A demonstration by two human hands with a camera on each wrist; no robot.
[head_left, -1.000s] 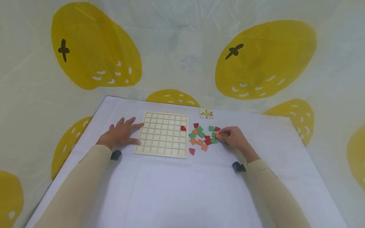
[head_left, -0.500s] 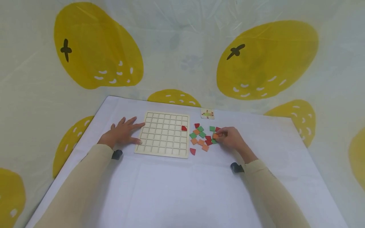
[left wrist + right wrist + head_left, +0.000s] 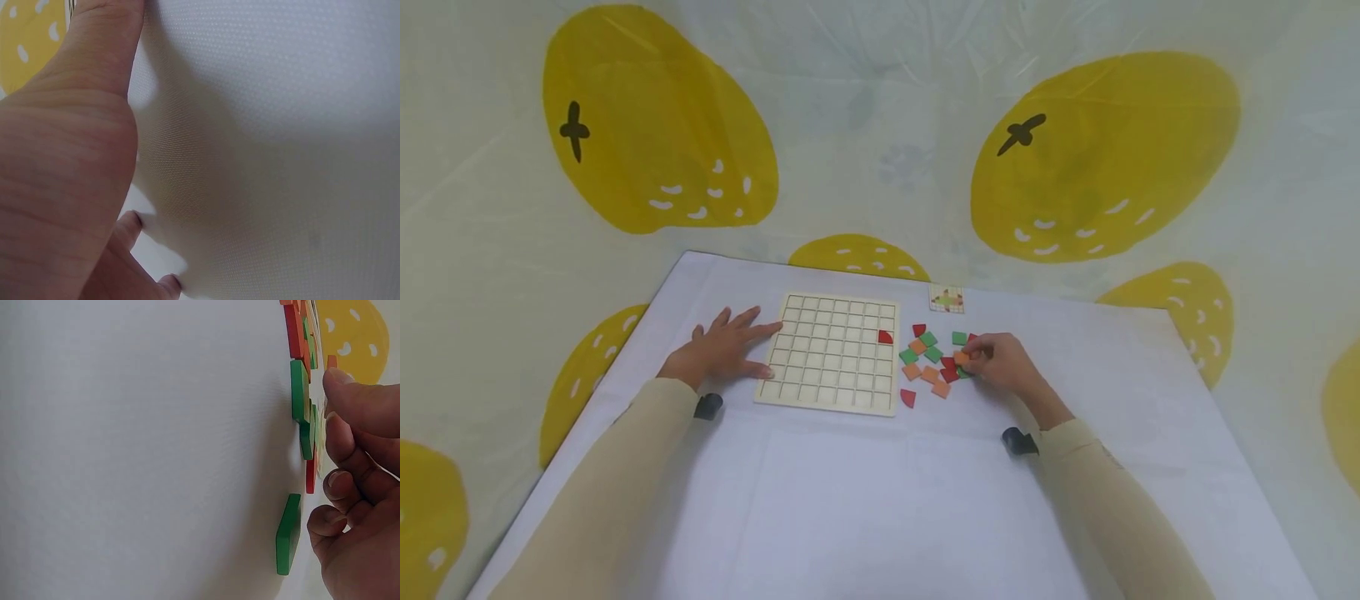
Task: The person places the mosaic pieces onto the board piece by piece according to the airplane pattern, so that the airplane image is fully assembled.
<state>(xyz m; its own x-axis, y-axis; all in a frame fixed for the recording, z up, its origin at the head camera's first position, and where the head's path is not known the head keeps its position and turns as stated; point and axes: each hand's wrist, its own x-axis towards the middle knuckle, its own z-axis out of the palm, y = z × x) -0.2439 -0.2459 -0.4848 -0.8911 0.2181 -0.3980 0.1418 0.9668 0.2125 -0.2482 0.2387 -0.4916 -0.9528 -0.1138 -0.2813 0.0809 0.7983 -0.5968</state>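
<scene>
My left hand (image 3: 718, 350) lies spread at the left of a pale gridded board (image 3: 823, 398), its thumb and a fingertip touching the board's left edge. One red quarter-round tile (image 3: 885, 337) sits in a cell near the board's right side. Over the loose tiles right of the board, my right hand (image 3: 1009, 363) pinches an orange square tile (image 3: 961, 358) between thumb and finger. The right wrist view shows that orange tile (image 3: 332, 361) raised off the cloth, mostly hidden by the thumb. In the left wrist view the left hand (image 3: 69, 162) holds nothing visible.
Several loose tiles lie between board and right hand, among them an orange square (image 3: 941, 389), a green square (image 3: 928, 339) and a red quarter-round (image 3: 907, 398). A small pattern card (image 3: 947, 299) lies behind them on the white cloth (image 3: 850, 500). A fruit-print sheet (image 3: 865, 125) hangs behind.
My right hand has moved a little left, carrying the orange tile away from the green one beside it. The left hand has kept its place at the board.
</scene>
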